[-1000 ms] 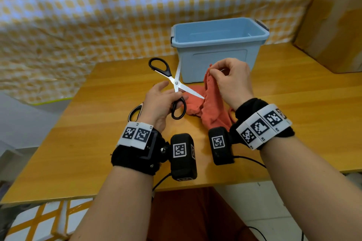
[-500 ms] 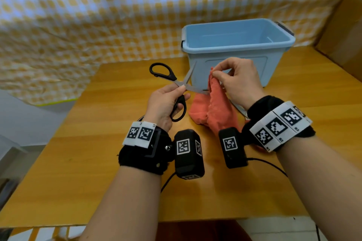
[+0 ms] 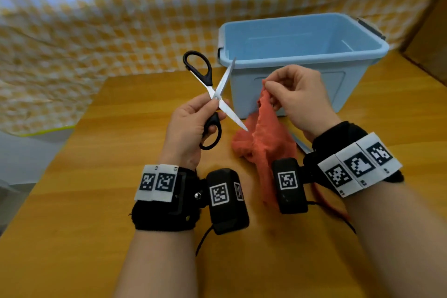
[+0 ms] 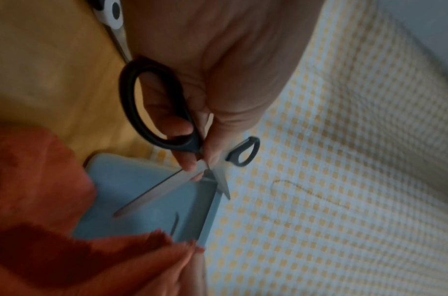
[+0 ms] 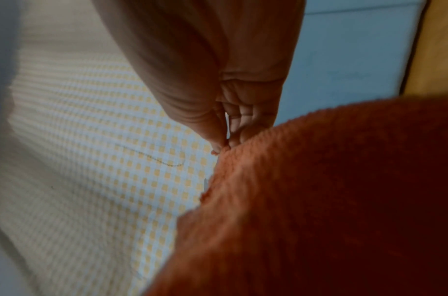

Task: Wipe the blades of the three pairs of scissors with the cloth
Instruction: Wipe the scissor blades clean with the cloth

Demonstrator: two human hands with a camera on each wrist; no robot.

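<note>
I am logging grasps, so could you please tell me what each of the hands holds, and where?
The left hand grips the open scissors near the pivot and lower handle. The right hand pinches the cloth at its top edge.

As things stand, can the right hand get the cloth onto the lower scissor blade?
Probably yes. The right hand pinches the cloth just beside the open scissors, whose lower blade points at the cloth, with nothing between them.

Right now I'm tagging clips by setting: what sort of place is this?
Probably a makeshift indoor recording setup, not a real workshop: a checked cloth hung as a backdrop, a plain wooden table holding a blue plastic bin, and a cardboard box at the side.
</note>
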